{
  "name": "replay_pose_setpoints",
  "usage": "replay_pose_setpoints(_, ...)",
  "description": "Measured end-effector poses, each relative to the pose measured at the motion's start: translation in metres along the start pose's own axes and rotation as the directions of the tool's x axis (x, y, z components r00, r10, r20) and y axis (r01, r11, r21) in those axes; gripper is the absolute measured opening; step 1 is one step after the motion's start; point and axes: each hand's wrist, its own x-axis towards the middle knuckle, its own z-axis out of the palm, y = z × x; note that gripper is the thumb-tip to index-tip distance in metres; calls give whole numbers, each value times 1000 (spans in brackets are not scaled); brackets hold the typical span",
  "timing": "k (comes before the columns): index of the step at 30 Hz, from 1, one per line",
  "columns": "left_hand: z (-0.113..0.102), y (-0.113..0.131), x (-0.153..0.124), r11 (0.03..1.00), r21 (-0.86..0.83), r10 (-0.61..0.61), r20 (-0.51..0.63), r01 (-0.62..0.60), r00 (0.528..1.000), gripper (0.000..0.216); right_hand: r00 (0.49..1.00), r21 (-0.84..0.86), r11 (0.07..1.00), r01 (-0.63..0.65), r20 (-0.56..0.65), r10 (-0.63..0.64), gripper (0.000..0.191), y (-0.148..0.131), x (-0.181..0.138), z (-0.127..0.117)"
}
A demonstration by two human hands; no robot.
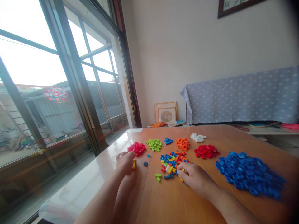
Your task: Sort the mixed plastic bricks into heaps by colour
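My left hand [125,162] rests on the table, its fingers curled, close to the near edge of a pile of pink bricks [136,149]. Some yellow building bricks [134,164] show at its right side; what lies under its fingers is hidden. At the right edge of a mixed pile of coloured bricks [171,161], my right hand [191,175] has its fingers pinched on a yellow building brick [182,170]. Loose lime green bricks [158,176] lie in front of the mixed pile. Two small blue bricks [145,163] sit between my left hand and that pile.
Behind the mixed pile are lime green [154,145], blue [168,141], orange [183,143] and white [198,137] piles. Red bricks [206,151] and a large blue heap [247,172] lie to the right. A glass window [77,77] borders the table's left side.
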Motion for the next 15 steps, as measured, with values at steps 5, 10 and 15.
replay_pose_setpoints(5,-5,-4,-5,992,127,-7,2,6,1000,30,1000,-7,1000,15,-5,-15,24,1,1,1)
replay_pose_setpoints(10,1,2,-17,982,156,97,63,-106,993,26,1000,8,1000,24,-2,-24,25,1,1,1)
replay_pose_setpoints(15,1,2,-22,980,174,77,95,-93,993,26,1000,7,1000,23,8,-23,26,0,1,1)
